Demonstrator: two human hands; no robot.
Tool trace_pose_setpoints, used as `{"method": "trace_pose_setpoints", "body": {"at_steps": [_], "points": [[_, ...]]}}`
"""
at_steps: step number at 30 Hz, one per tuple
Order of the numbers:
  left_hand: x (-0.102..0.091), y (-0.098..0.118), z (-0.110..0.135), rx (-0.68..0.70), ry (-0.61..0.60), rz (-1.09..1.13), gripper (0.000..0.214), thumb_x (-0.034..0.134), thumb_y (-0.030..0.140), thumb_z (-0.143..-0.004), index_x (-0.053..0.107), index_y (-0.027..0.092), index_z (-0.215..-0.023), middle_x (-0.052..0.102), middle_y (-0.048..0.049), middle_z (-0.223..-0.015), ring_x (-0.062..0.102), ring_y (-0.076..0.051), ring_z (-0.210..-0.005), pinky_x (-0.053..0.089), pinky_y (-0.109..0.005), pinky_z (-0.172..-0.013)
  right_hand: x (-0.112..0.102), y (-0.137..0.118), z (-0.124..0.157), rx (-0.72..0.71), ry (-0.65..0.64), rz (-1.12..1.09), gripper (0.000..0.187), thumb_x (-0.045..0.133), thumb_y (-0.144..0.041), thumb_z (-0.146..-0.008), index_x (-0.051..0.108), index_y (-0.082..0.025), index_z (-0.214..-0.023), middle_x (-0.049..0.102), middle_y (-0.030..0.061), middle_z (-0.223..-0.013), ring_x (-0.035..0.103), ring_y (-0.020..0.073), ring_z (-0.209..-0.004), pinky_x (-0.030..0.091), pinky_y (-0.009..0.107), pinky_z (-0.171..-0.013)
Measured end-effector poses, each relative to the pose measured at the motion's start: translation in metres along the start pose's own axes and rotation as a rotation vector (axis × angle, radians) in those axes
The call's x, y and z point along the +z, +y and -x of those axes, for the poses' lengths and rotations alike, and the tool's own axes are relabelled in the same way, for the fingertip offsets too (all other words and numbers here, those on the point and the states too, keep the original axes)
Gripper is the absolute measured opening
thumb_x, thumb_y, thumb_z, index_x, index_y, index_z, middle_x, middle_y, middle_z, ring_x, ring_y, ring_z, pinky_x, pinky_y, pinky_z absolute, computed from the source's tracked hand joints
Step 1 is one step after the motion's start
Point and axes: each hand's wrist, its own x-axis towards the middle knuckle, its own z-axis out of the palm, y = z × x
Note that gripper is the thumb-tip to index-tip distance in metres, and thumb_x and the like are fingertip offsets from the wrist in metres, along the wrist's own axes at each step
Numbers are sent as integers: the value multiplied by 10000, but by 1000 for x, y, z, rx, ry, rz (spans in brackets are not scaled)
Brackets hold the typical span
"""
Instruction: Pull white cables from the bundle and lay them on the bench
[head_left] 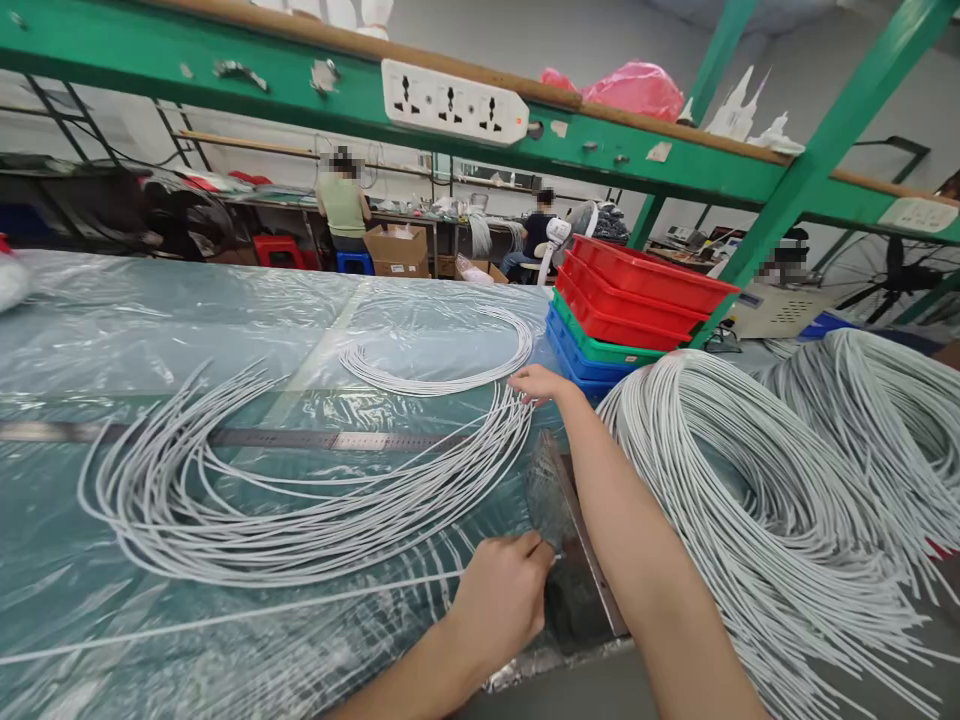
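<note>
My left hand (501, 582) is closed in a pinch on a single white cable (300, 607), which runs off to the left edge just above the table. Beside the hand is a dark metal block (581, 575) with a straight upright edge. Farther out, my right hand (538, 382) has its fingers bent around the right-hand ends of a loose curved bundle of white cables (322, 530). How many cables it grips is hidden. Behind that bundle lies a smaller curved bundle of white cables (427, 385). A steel ruler (300, 438) passes under the larger bundle.
Large coils of white cable (720, 440) fill the right side. Stacked red, green and blue trays (622, 310) stand behind them. A green shelf beam (285, 90) with a power strip (454, 102) crosses above the plastic-covered table (187, 300). Several people sit farther back.
</note>
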Motion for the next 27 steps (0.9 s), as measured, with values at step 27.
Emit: {"method": "trace_pose_setpoints", "body": {"at_steps": [27], "points": [[-5,2,-1,-68,-119,70,176,508,83,-749,562,174,-890,622,-53,-930,622,-236,-792,495,-331,-664,9,1,-12,-38,-46,83,167,542,-283,-976,636,-159,-1035,633,44,-991,647,166,-724,464,172,-502]]}}
